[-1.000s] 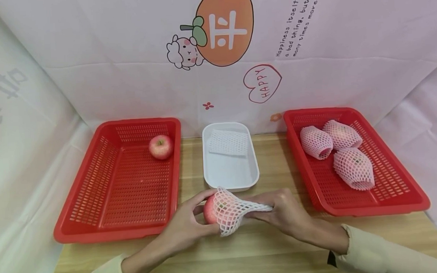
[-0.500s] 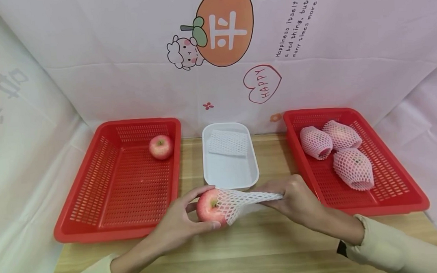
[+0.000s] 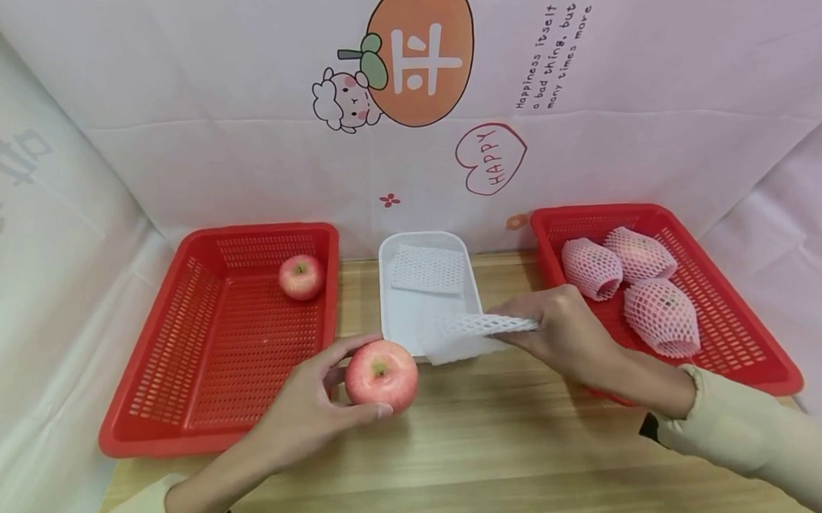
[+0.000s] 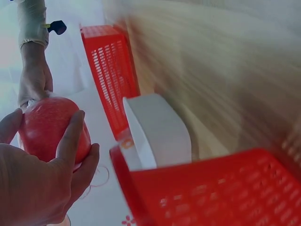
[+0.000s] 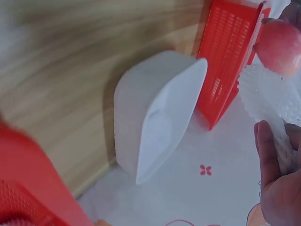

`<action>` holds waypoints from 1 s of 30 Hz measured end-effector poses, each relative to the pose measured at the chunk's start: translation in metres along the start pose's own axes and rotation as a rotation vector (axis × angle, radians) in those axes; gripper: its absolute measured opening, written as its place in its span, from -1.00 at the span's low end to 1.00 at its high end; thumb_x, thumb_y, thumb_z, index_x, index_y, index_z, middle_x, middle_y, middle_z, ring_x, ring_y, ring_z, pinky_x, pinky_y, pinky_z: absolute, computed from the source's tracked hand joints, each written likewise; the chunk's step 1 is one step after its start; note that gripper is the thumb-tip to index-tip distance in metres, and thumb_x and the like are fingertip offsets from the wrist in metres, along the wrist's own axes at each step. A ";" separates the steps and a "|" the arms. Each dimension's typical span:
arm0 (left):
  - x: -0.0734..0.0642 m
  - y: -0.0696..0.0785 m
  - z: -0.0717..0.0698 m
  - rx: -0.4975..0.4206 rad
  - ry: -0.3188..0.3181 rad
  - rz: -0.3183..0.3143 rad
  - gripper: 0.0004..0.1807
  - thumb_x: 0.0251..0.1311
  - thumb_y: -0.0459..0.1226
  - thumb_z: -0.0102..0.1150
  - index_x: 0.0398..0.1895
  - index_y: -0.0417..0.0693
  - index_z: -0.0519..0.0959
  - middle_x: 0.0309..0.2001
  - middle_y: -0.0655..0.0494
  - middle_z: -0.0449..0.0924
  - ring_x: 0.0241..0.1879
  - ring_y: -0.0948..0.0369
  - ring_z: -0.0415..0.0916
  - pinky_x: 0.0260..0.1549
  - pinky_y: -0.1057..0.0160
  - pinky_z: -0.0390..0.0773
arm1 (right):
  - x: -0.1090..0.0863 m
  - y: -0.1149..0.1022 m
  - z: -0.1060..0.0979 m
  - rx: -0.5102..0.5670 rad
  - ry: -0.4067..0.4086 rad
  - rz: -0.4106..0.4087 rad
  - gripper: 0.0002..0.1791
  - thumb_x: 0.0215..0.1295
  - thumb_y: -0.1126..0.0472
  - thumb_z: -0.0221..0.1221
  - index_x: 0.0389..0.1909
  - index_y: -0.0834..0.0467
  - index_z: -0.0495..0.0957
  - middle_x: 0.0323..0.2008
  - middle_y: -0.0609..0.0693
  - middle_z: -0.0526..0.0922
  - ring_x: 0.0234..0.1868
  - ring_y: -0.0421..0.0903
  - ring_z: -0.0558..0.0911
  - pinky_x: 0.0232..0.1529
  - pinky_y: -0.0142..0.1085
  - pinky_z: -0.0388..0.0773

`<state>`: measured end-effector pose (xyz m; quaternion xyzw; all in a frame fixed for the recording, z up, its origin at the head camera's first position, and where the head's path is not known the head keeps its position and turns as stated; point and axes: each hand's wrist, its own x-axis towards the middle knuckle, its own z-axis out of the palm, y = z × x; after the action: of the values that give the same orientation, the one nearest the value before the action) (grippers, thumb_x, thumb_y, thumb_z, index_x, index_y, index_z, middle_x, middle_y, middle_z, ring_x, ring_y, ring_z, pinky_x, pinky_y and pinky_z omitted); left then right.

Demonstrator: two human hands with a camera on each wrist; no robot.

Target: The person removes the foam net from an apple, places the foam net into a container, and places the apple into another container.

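Fingers [image 3: 351, 345] of the left hand [image 3: 312, 398] clamp a bare apple [image 3: 382, 376] at lower centre; the right hand [image 3: 567, 328] pinches a foam net [image 3: 486, 326] right of it. A slackened grip could drop the apple; the limp net might catch the white tray [image 3: 403, 316].

We see a red apple [image 3: 381, 386], stem up, and a pinched white net [image 3: 478, 328], both near the white tray [image 3: 401, 314].
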<state>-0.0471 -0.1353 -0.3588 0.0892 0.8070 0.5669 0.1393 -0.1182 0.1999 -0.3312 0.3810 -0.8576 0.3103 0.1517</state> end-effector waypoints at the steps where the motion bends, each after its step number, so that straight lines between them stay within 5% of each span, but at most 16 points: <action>1: -0.001 0.001 -0.003 0.004 0.003 -0.003 -0.15 0.04 -0.08 0.67 0.45 0.26 0.49 0.29 0.11 0.59 0.13 0.14 0.65 -0.14 0.27 0.65 | 0.003 0.001 -0.002 -0.008 -0.001 0.001 -0.60 -0.15 0.45 0.64 -0.19 0.24 0.85 -0.30 -0.01 0.85 -0.34 -0.14 0.83 -0.24 -0.35 0.75; 6: -0.003 0.007 -0.021 0.011 0.034 -0.019 -0.18 0.09 -0.07 0.64 0.44 0.25 0.48 0.30 0.11 0.58 0.23 0.09 0.61 0.07 0.15 0.65 | 0.019 0.006 -0.008 -0.040 -0.002 -0.013 -0.62 -0.10 0.44 0.63 -0.17 0.25 0.84 -0.30 0.02 0.85 -0.38 -0.14 0.81 -0.29 -0.20 0.78; 20: 0.003 0.024 -0.064 0.006 0.098 -0.105 -0.12 0.20 0.01 0.55 0.57 0.35 0.33 0.48 0.13 0.37 0.39 -0.05 0.41 0.05 0.13 0.72 | 0.061 0.024 -0.008 -0.101 -0.057 0.044 -0.66 0.07 0.38 0.59 -0.08 0.27 0.82 -0.21 0.13 0.85 -0.30 0.04 0.83 -0.23 -0.08 0.80; 24: 0.011 0.025 -0.076 -0.095 0.092 -0.107 -0.07 0.26 -0.10 0.53 0.63 0.25 0.25 0.53 0.05 0.28 0.39 -0.09 0.38 0.06 0.13 0.74 | 0.072 0.030 -0.003 -0.135 -0.082 0.054 -0.69 0.09 0.35 0.58 -0.11 0.28 0.82 -0.23 0.15 0.85 -0.33 0.04 0.81 -0.23 -0.07 0.80; 30: 0.025 0.021 -0.096 -0.240 0.096 -0.125 -0.11 0.36 -0.21 0.43 0.66 0.06 0.16 0.52 -0.04 0.23 0.33 -0.12 0.44 0.06 0.06 0.74 | 0.084 0.042 0.007 -0.141 -0.093 0.071 -0.66 0.09 0.32 0.60 -0.09 0.28 0.82 -0.11 0.18 0.83 -0.08 0.13 0.80 -0.01 0.01 0.76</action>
<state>-0.1020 -0.2063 -0.3113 -0.0058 0.7430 0.6534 0.1452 -0.2057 0.1698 -0.3125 0.3527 -0.8965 0.2362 0.1271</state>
